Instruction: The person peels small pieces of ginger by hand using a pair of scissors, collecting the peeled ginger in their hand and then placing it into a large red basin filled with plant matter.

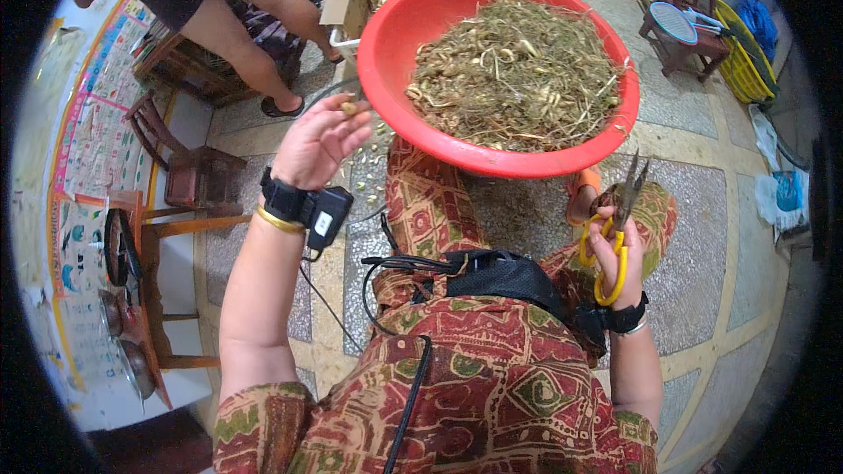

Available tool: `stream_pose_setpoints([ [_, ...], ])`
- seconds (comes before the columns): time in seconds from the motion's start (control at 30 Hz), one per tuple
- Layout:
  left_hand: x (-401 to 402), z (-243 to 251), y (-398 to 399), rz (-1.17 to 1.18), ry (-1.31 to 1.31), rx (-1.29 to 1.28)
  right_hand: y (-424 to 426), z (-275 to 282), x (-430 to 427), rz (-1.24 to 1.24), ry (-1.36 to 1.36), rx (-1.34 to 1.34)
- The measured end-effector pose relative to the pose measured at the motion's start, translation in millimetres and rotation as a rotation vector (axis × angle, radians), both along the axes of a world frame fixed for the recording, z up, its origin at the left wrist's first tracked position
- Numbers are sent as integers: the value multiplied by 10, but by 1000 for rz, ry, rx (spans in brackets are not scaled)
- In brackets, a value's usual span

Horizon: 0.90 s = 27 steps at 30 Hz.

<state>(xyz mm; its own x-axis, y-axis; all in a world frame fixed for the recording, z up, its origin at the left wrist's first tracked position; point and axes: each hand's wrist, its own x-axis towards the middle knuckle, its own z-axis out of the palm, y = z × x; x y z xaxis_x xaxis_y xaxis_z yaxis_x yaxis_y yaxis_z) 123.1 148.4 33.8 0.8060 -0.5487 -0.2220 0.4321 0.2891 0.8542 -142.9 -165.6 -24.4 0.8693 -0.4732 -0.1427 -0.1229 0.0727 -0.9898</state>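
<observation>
A wide red plastic basin stands before me, heaped with dry, tangled plant matter that has thin stems and pale, knobby pieces. Just off its left rim, my left hand is raised palm up. A small tan piece of the same look is pinched between its thumb and fingers. My right hand holds yellow-handled scissors above my knee. Their metal blades point away from me, tips slightly apart, to the right of the basin's near rim.
Pale scraps lie on the tiled floor below my left hand. Another person's legs are at the far left, near a wooden chair. Behind the basin is a cardboard box. A badminton racket rests on a chair at right.
</observation>
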Motion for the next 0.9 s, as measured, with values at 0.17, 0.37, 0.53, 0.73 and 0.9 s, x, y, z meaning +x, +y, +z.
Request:
stream_pose_setpoints([
  [0.17,575,-521,681,265,107,197,-32,-57,9,5,13,-8],
  [0.37,763,-873,970,417,160,652,-117,-88,-5,-14,11,-6],
  [0.53,703,-575,477,269,18,590,-245,-142,32,-129,-81,155],
  [0.73,661,-26,-470,19,-126,365,-498,-230,4,-227,-176,278],
  [0.9,663,212,-1357,-213,-317,457,-738,-417,-116,-282,-212,437],
])
